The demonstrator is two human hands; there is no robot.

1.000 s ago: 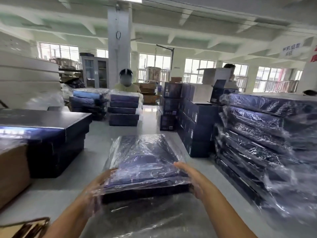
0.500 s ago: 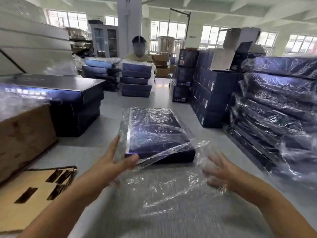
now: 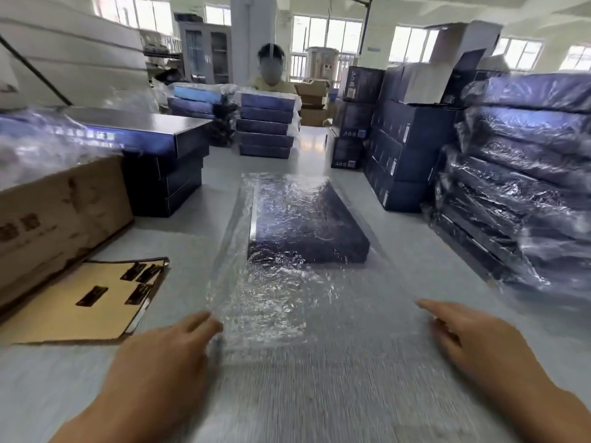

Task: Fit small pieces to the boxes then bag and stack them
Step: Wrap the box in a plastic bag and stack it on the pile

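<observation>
**Desk:** Where did the box lie from the hands?

**Operator:** Starting on my left, the left hand [image 3: 166, 356] lay flat and spread, gripping nothing, its fingertips at the near left corner of the crinkled clear plastic bag [image 3: 271, 305]. Straight ahead, between the two hands and well beyond them, the flat dark blue rectangular box [image 3: 303, 225] sat inside that bag. Its long axis ran away from me, with a short end facing me. The right hand [image 3: 463, 340] was flat too, with nothing in it, out by the bag's right edge. Blur kept me from telling whether it touched the film. I judged the left hand slightly nearer the loose end of the bag.

**Desk:** And the surface, the room?

**Operator:** A pale grey bench [image 3: 399, 251]. On its left stood a brown cardboard carton [image 3: 57, 219], and beside it lay a tan card sheet [image 3: 64, 318] carrying small dark pieces [image 3: 92, 295]. On its right rose a tall stack of bagged dark boxes [image 3: 518, 187], where I reckoned this one belonged.
</observation>
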